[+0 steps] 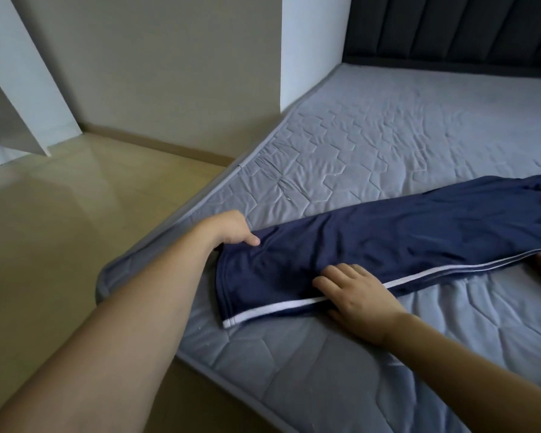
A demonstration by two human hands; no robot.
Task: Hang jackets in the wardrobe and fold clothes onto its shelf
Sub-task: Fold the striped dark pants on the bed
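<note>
On grey mattress [372,145]: navy trousers [388,232], white side stripe, laid flat; left hand [235,229] pinching hem; right hand [353,292] pressing flat, fingers spread; bare mattress beyond.

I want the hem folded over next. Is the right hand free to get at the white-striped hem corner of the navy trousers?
Probably yes. The right hand lies flat on the navy trousers by the white stripe; the hem corner lies uncovered on the mattress.

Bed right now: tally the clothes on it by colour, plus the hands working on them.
Navy garments: 1, the trousers with a white side stripe, laid along the mattress
Hands on them: 2, left hand pinching the hem end, right hand pressing flat near the stripe
Total: 3
</note>
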